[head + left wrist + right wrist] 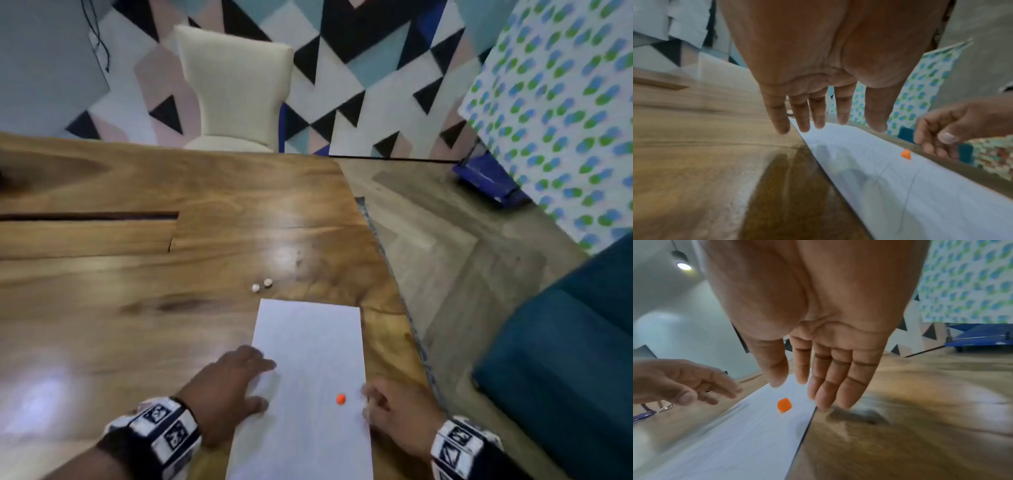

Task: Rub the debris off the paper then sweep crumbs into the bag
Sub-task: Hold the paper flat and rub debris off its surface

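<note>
A thin white paper sheet [308,370] lies flat on the wooden counter [137,308], carrying a small orange eraser [340,399]. Both the left hand [229,387] and right hand [394,407], fingers loosely spread and empty, flank it. The sheet looks light and slippery, so pin an edge.

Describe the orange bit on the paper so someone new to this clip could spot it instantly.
On the wooden table lies a white sheet of paper between the two hands. Near its right edge, just left of the right hand, sits the small orange piece. It is the only bright one; the two white pellets lie off the paper, beyond its far edge.
</note>
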Demonstrator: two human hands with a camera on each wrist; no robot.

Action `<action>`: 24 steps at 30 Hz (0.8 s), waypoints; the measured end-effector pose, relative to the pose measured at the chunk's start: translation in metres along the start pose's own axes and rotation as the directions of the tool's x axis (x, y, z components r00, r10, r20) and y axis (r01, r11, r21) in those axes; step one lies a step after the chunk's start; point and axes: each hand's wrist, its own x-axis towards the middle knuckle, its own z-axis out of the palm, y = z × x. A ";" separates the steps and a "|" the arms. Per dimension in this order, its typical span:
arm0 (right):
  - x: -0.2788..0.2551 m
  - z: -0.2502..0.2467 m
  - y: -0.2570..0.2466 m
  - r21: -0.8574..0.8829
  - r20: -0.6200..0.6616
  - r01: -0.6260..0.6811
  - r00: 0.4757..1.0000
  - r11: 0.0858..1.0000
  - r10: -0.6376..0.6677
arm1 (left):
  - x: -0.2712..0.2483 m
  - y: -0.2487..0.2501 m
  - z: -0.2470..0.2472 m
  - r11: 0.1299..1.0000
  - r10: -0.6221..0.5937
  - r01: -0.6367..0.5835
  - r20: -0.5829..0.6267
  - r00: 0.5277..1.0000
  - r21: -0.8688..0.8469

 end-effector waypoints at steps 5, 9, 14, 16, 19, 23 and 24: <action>0.032 0.034 -0.009 -0.009 -0.044 0.099 0.994 0.995 -0.100 | 0.014 -0.008 0.021 0.954 0.018 -0.025 0.028 0.999 0.297; 0.040 0.052 -0.010 -0.171 -0.060 0.155 0.984 0.973 -0.168 | 0.006 -0.012 0.039 0.931 -0.005 -0.008 0.036 0.999 0.365; 0.026 0.048 -0.013 -0.130 -0.181 0.138 0.970 0.982 -0.160 | -0.014 0.001 0.054 0.925 0.052 -0.047 -0.003 0.999 0.377; 0.016 0.047 -0.017 -0.051 -0.236 0.122 0.963 0.991 -0.130 | -0.026 0.010 0.064 0.928 0.080 -0.069 -0.017 0.997 0.365; 0.004 0.054 -0.027 0.052 -0.264 0.104 0.961 0.993 -0.087 | -0.048 0.024 0.081 0.936 0.104 -0.102 0.014 0.995 0.338; -0.007 0.060 -0.033 0.141 -0.242 0.115 0.967 0.983 -0.078 | -0.059 0.033 0.076 0.961 0.105 -0.109 0.031 0.994 0.254; -0.007 0.060 -0.033 0.158 -0.237 0.117 0.968 0.981 -0.077 | -0.056 0.033 0.069 0.973 0.092 -0.095 0.024 0.996 0.210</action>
